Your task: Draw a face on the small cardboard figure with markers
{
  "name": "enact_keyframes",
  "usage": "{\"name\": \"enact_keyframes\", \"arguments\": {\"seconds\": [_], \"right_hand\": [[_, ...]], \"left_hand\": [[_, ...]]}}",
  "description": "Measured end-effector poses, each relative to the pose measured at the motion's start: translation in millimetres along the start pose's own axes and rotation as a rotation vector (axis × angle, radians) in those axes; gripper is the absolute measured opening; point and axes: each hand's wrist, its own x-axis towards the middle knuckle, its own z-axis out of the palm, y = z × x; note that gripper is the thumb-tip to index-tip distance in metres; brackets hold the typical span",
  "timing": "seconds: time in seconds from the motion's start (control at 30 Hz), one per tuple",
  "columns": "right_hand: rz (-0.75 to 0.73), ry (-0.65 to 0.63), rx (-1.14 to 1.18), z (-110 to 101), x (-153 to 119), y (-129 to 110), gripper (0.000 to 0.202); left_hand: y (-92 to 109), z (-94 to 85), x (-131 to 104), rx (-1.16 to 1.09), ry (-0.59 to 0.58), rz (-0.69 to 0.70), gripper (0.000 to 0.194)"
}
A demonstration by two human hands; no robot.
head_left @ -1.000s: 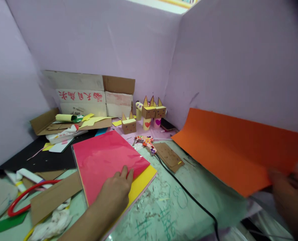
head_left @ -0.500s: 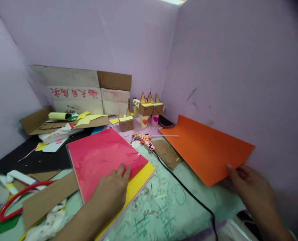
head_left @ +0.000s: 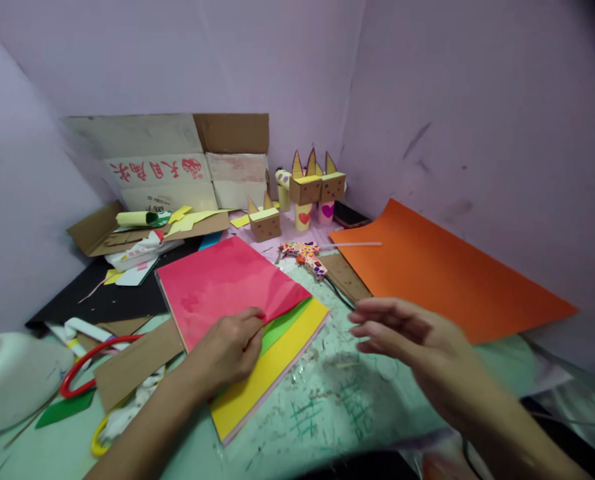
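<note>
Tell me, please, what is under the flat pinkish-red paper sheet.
Beyond its lower right edge, part of a bright green paper sheet and a flat yellow paper sheet show. The pinkish-red sheet and the left hand cover the rest.

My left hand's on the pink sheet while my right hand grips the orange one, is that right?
Not quite: your right hand isn't gripping the orange sheet; in the head view it is open and holds nothing. Your left hand is on the pink sheet.

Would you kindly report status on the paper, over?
Left grip closed on edge of pink sheet, green sheet showing beneath. Right grip open, empty. Orange sheet lying beyond. Black cord partly hidden behind right grip.
</note>
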Motion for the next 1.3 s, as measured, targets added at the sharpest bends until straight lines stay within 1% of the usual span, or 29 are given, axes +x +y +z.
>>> {"name": "enact_keyframes", "arguments": {"seconds": [0.07, 0.1, 0.17, 0.27, 0.37, 0.53, 0.7, 0.87, 1.03, 1.13, 1.23, 1.3], "right_hand": [[0.122, -0.136, 0.162, 29.9, 12.9, -5.6, 0.039], [0.174, -0.179, 0.210, 41.1, 18.2, -5.1, 0.036], [0.271, -0.224, 0.251, 56.4, 24.9, 0.6, 0.032], [0.400, -0.224, 0.286, 66.6, 26.1, 11.9, 0.031], [0.466, -0.226, 0.384, 69.7, 22.3, 16.8, 0.034], [0.506, -0.209, 0.439, 74.0, 18.7, 15.9, 0.038], [0.491, -0.184, 0.418, 76.7, 16.5, 19.1, 0.040], [0.486, -0.187, 0.427, 75.5, 14.7, 22.1, 0.040], [0.477, -0.185, 0.420, 75.9, 15.3, 22.1, 0.039], [0.447, -0.178, 0.366, 79.1, 15.4, 22.0, 0.034], [0.416, -0.136, 0.252, 84.2, 14.9, 20.0, 0.020], [0.430, -0.124, 0.219, 87.9, 14.6, 16.7, 0.012]], "left_hand": [[-1.6, -0.7, 1.2, -0.071, 0.031, 0.021, 0.035], [-1.9, -1.6, 1.7, -0.107, 0.038, 0.028, 0.033], [-1.6, -3.7, 2.5, -0.163, 0.045, 0.036, 0.031], [-0.5, -5.5, 2.4, -0.214, 0.041, 0.038, 0.030], [0.2, -5.1, 0.9, -0.251, 0.038, 0.037, 0.026], [0.0, -2.7, -2.0, -0.257, 0.025, 0.013, 0.016], [-0.4, -1.6, -1.3, -0.264, 0.017, -0.031, 0.008], [-1.9, -1.2, -0.4, -0.273, 0.014, -0.045, 0.007], [-2.7, -0.5, -0.6, -0.270, 0.032, -0.024, 0.007], [-1.7, -0.9, 0.3, -0.278, 0.062, 0.003, 0.010], [-0.6, -2.1, 1.1, -0.263, 0.092, 0.011, 0.013], [-0.6, -2.6, 0.9, -0.255, 0.094, 0.014, 0.014]]}}
